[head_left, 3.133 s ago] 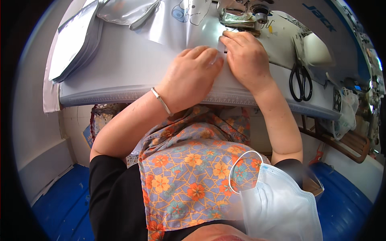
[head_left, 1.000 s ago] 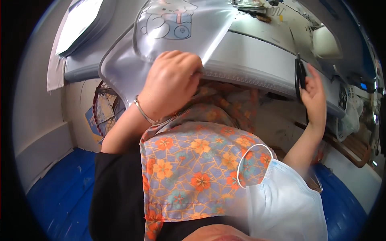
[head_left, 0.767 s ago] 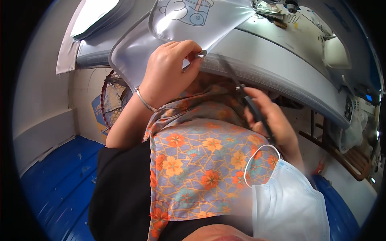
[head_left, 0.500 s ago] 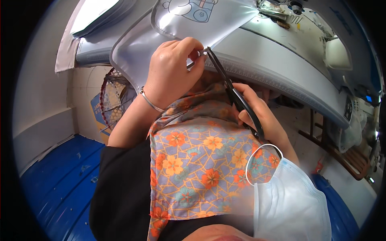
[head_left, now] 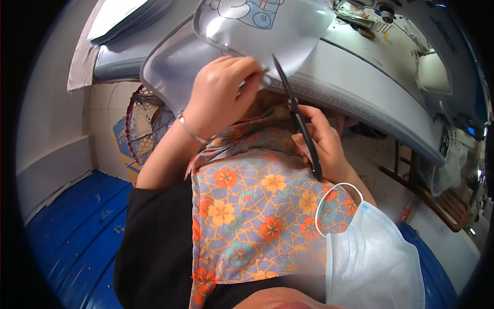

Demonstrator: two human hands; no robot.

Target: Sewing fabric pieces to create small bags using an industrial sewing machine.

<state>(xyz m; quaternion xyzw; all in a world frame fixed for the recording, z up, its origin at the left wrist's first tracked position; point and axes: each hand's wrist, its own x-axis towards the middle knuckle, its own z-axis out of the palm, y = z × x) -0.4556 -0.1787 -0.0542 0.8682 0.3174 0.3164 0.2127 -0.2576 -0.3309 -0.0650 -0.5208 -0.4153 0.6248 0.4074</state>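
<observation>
My left hand [head_left: 218, 95] is closed in a pinch at the near edge of a glossy pale sheet with grey edging. A thin grey strip [head_left: 265, 76], blurred by motion, sticks out between the thumb and forefinger. My right hand [head_left: 325, 144] grips a pair of black scissors [head_left: 293, 105], whose blades point up and away, just right of the left fingertips. The blades look closed and stand apart from the strip. Over the table edge, the pale sheet [head_left: 303, 26] lies with a cartoon print near its far end.
A sewing machine [head_left: 455, 56] stands at the right on the work table [head_left: 360, 67], which has a ruler along its front edge. Under the table at left is a netted basket [head_left: 144, 121]. A flowered apron [head_left: 257, 206] covers my lap; a face mask [head_left: 373, 257] hangs at lower right.
The scissors have turned more upright, and their tips have come away from the strip at my left fingertips. The left hand has shifted slightly down with the strip.
</observation>
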